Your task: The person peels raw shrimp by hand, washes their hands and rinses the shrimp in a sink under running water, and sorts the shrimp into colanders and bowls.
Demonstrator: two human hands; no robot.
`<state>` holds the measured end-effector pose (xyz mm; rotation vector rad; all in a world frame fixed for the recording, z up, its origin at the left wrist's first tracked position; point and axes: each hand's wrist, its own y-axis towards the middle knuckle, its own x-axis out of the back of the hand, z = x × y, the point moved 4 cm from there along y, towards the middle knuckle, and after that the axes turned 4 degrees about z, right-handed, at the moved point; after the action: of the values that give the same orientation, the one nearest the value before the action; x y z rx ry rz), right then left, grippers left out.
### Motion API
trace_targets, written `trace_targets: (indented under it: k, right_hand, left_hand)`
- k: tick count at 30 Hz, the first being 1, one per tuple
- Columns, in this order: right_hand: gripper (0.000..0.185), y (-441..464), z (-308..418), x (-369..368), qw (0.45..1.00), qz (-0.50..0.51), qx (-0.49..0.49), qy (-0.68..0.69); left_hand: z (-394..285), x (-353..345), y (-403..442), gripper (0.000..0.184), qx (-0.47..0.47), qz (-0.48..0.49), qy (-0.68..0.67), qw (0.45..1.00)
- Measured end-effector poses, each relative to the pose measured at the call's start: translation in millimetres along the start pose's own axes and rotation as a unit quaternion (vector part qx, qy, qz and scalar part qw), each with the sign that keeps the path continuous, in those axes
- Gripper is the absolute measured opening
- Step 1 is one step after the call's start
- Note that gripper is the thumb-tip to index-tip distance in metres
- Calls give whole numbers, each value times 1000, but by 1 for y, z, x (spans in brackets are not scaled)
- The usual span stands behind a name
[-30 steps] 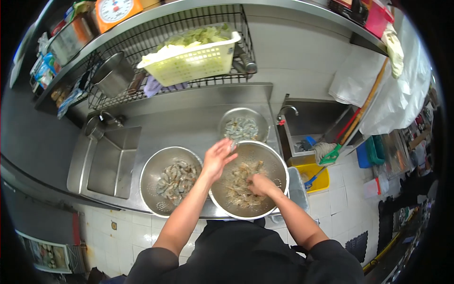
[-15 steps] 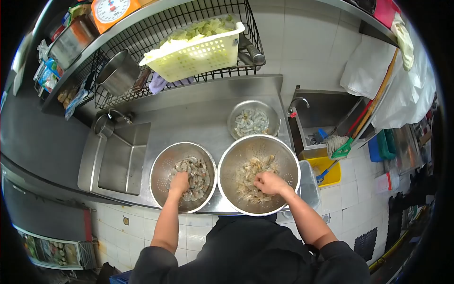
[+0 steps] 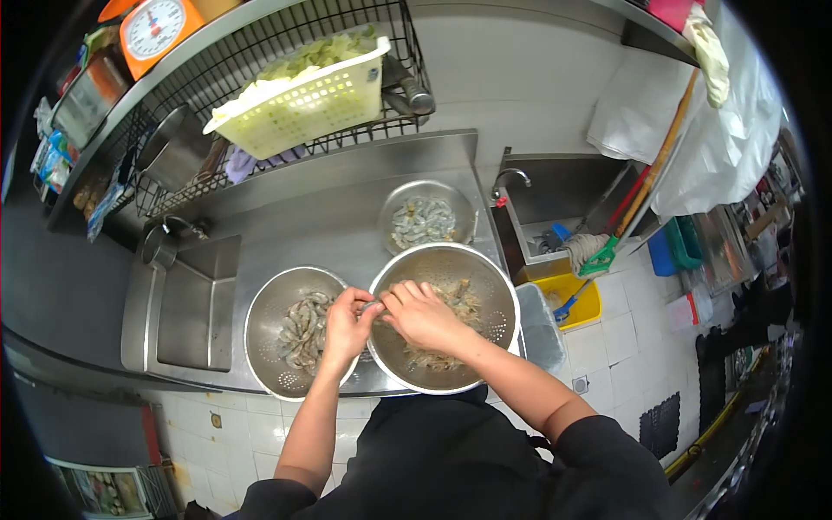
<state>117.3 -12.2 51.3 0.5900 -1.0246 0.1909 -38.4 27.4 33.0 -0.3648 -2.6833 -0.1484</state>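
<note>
Between my left hand (image 3: 347,328) and my right hand (image 3: 425,317) is a small grey shrimp (image 3: 370,305), held above the touching rims of two metal colanders. My left fingers pinch it, and my right fingertips close on its other side, partly hiding it. Whole grey shrimp (image 3: 302,328) lie in the left colander (image 3: 263,316), below and beside my left hand. Pale brown shrimp shells and heads (image 3: 461,300) lie in the right colander (image 3: 496,299), under my right hand. Behind it, a smaller metal bowl (image 3: 389,206) holds pale peeled shrimp (image 3: 423,222).
A steel sink (image 3: 198,303) is set into the counter (image 3: 286,230) at left. Overhead, a wire rack (image 3: 186,87) carries a yellow basket (image 3: 321,113) of cut greens. A second sink (image 3: 542,208), a yellow bucket (image 3: 582,303) and a mop (image 3: 598,251) stand at right.
Both hands have left the colanders' contents and come together over the adjoining rims, with a shrimp between them. The camera view has shifted, so the surroundings appear farther left.
</note>
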Motion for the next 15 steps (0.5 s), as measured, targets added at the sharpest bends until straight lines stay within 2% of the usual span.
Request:
trace_targets:
  k: [1, 3, 5, 9, 12, 13, 14, 15]
  right_hand:
    - [23, -1, -5, -7, 999, 41, -8, -8]
    - [21, -8, -13, -12, 999, 18, -40, 19]
    - [20, -14, -20, -16, 997, -6, -68, 47]
    - [17, -27, -31, -27, 994, -15, -89, 60]
    - [18, -34, -33, -22, 990, -22, -97, 99]
    - [18, -37, -34, -20, 988, -19, -103, 118]
    - [18, -38, -35, -20, 987, -20, -104, 117]
    - [17, -39, -38, -20, 983, -21, -108, 146]
  left_hand:
    - [0, -13, 3, 10, -12, 0, -50, 999]
    - [-4, -29, 7, 7, -25, 5, -100, 995]
    - [-18, -40, 9, 14, -100, -4, 35, 994]
    - [-5, -68, 15, 27, -55, -6, 18, 998]
    - [26, -85, 31, 18, 23, 87, -116, 989]
    - [16, -86, 26, 14, 200, 140, -274, 930]
    - [8, -84, 26, 14, 200, 141, -273, 930]
    - [6, -86, 23, 14, 270, 152, -339, 888]
